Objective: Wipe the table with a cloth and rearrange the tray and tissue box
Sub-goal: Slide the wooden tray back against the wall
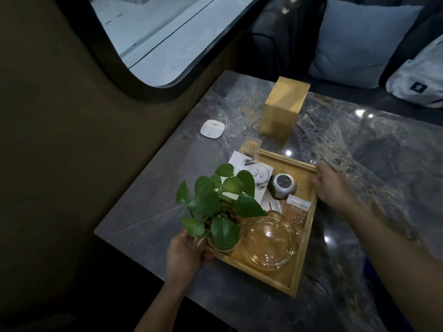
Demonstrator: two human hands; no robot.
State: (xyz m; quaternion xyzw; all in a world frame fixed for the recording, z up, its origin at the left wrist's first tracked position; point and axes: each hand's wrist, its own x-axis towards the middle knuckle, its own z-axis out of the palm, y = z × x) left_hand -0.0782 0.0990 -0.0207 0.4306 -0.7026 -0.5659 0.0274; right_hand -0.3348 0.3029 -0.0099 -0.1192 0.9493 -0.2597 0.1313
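A wooden tray [302, 257] lies on the dark marble table [359, 164], near its front left. It carries a green potted plant [220, 204], a clear glass bowl [269, 243], a small silver device [282, 185], an orange packet [297, 212] and a printed card [249, 172]. My left hand [184, 255] grips the tray's near left corner under the plant. My right hand [332, 185] holds the tray's far right edge. A wooden tissue box [282, 109] stands upright behind the tray, apart from both hands. No cloth is in view.
A white square pad [212, 128] lies on the table's left side by the dark wall under a curved window. A small clear holder [250, 146] sits at the tray's far left corner. A grey cushion [357, 41] and a white bag [417, 77] rest on the seat beyond.
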